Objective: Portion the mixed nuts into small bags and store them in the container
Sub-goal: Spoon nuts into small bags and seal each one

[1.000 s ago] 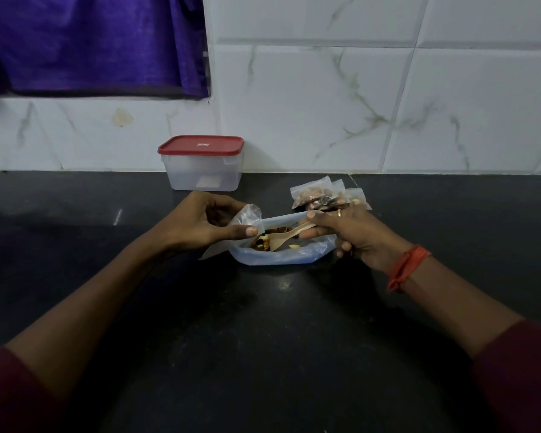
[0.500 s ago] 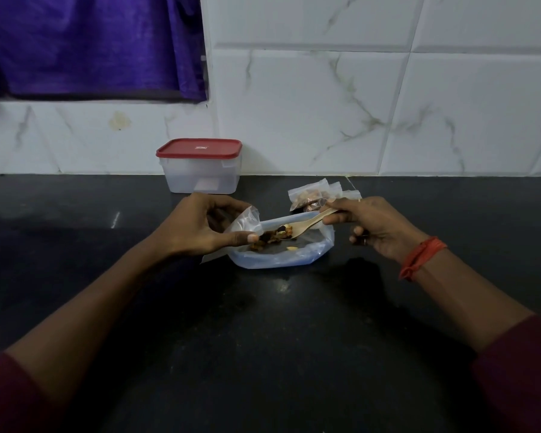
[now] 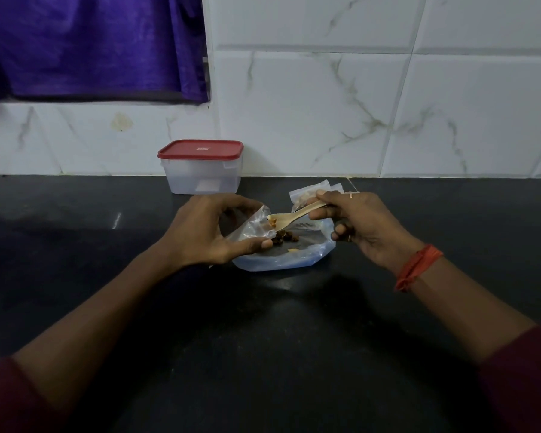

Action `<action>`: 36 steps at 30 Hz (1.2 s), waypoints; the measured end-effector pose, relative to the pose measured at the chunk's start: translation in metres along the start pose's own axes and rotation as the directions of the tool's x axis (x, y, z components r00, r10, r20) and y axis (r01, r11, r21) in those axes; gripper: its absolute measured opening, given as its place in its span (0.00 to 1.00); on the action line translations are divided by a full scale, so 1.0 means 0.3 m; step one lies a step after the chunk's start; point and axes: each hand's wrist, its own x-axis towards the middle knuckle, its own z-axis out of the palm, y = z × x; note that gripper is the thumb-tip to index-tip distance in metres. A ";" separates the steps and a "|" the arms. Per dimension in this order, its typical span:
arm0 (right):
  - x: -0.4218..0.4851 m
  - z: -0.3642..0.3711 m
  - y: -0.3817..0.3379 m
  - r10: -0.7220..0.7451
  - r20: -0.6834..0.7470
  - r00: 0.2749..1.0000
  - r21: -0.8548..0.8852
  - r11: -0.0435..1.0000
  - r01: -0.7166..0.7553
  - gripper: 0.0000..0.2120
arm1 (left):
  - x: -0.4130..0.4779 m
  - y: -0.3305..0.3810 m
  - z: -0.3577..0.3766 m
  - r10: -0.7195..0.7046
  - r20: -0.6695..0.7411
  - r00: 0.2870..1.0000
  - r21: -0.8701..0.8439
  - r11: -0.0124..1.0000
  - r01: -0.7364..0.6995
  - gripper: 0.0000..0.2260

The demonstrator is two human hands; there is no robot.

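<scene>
Left hand (image 3: 200, 232) pinches the small bag (image 3: 247, 228) open, right hand (image 3: 366, 223) pinches the spoon (image 3: 291, 215), tip at its mouth (loaded, that one); big bag (image 3: 294, 259), nuts (image 3: 283, 237) inside, lies just before the lidded container (image 3: 202, 176)

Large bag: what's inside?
A few mixed nuts lie loose inside. Left hand and the small bag it holds cover the left end of the large bag.

purple cloth (image 3: 91, 45) top left | white tiled wall (image 3: 325, 104) (grey-veined) | glossy black countertop (image 3: 263, 354) below it
</scene>
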 end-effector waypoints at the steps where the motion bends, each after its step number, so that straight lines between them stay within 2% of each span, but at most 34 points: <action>1: -0.001 0.005 0.005 -0.023 0.009 1.000 -0.005 1.000 0.023 0.10 | 0.000 0.003 0.000 0.003 -0.002 1.000 -0.007 1.000 -0.003 0.31; 5: -0.010 0.015 0.019 -0.218 0.093 0.972 -0.102 0.969 0.227 0.12 | -0.001 0.006 0.006 -0.019 -0.023 1.000 -0.032 0.999 0.018 0.30; 8: -0.022 0.011 0.014 -0.467 0.254 0.847 -0.221 0.825 0.520 0.09 | -0.002 -0.002 0.008 -0.043 -0.050 0.998 -0.064 0.997 0.040 0.28; 10: -0.034 0.009 0.013 -0.533 0.364 0.764 -0.250 0.734 0.631 0.09 | -0.003 -0.006 0.008 -0.057 -0.055 0.997 -0.093 0.994 0.052 0.28; 12: -0.038 0.010 0.015 -0.537 0.382 0.752 -0.274 0.711 0.647 0.10 | -0.003 -0.011 0.007 -0.068 -0.045 0.997 -0.109 0.992 0.063 0.29; 17: -0.027 0.008 0.035 -0.559 0.323 0.764 -0.316 0.697 0.644 0.11 | -0.002 -0.021 0.001 -0.071 0.033 0.997 -0.095 0.993 0.074 0.34; 20: -0.023 0.002 0.034 -0.571 0.340 0.747 -0.297 0.689 0.661 0.12 | -0.003 -0.026 0.001 -0.109 0.025 0.994 -0.137 0.984 0.111 0.31; 24: -0.013 -0.008 0.028 -0.597 0.343 0.726 -0.262 0.681 0.684 0.13 | 0.000 -0.035 0.004 -0.221 -0.008 0.975 -0.284 0.936 0.210 0.27; 30: 0.009 -0.020 0.013 -0.658 0.172 0.733 -0.182 0.710 0.680 0.08 | 0.011 -0.041 -0.006 -0.339 0.014 0.941 -0.445 0.840 0.310 0.21; 34: 0.018 -0.047 0.014 -0.678 0.121 0.725 -0.244 0.688 0.684 0.03 | 0.012 -0.043 -0.012 -0.379 0.005 0.925 -0.478 0.812 0.335 0.23; 36: 0.017 -0.069 0.012 -0.683 0.214 0.698 -0.350 0.613 0.708 0.03 | 0.012 -0.035 -0.010 -0.384 0.014 0.923 -0.483 0.806 0.342 0.21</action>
